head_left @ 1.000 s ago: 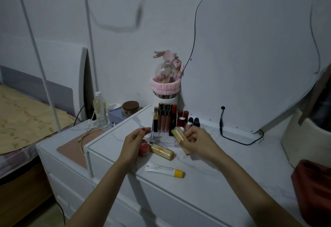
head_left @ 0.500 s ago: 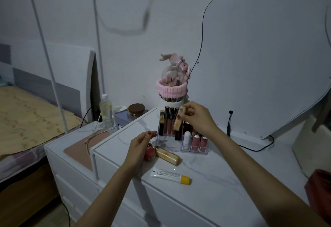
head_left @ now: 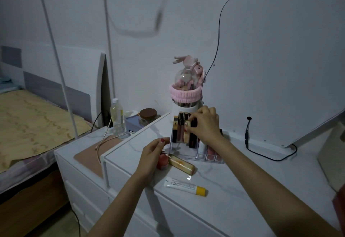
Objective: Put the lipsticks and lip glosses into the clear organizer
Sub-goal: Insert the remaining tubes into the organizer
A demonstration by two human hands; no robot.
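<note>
Right hand: the right hand (head_left: 204, 124) was over the back rows of the clear organizer (head_left: 197, 150), its fingers (head_left: 192, 123) closed around a gold lip gloss (head_left: 186, 132) that stood upright among the other tubes.
Gold lip gloss: it was in a back compartment, just beside two dark-capped glosses (head_left: 180, 126) on its left; if its base already touched the bottom, I could not tell.
Left hand: the left hand (head_left: 151, 157) rested near the front left corner of the organizer, its fingers loosely curled and holding nothing, the thumb with a red nail raised.
Clear organizer: it stood on the white surface (head_left: 242, 177) in front of a white holder with a pink band (head_left: 184, 94); the front low row held pink lipsticks (head_left: 211, 152) and one white tube.
Loose items: a second gold lip gloss (head_left: 182, 164) lay on its side just in front of the organizer, touching a small round pink pot (head_left: 162, 163) beside the left hand.
Cream tube: a white tube with a yellow cap (head_left: 185, 186) lay flat nearer to the person, apart from the organizer.
Side objects: a clear bottle (head_left: 116, 117) and a brown-lidded jar (head_left: 147, 116) stood on the lower unit at the left.
Cable: a black cable (head_left: 261, 154) ran over the surface on the right.
</note>
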